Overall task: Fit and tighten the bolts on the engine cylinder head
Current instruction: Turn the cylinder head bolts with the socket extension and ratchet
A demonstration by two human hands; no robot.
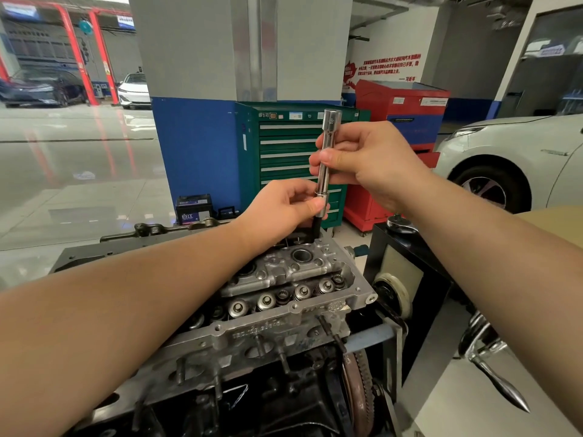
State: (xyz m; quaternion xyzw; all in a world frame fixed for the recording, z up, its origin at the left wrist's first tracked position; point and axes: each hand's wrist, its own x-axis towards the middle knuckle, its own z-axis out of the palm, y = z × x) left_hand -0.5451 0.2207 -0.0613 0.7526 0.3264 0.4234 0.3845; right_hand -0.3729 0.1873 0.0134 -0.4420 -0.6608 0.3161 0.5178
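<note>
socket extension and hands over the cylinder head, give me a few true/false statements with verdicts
1. The right hand grips the chrome socket extension near its middle. True.
2. The left hand lies flat on the cylinder head. False: it pinches the lower end of the extension, above the head.
3. The extension is held roughly upright. True.
4. A green tool cabinet stands behind the hands. True.
5. A ratchet handle is attached to the top of the extension. False: the top end is bare.
6. The car on the right is red. False: it is white.
</note>
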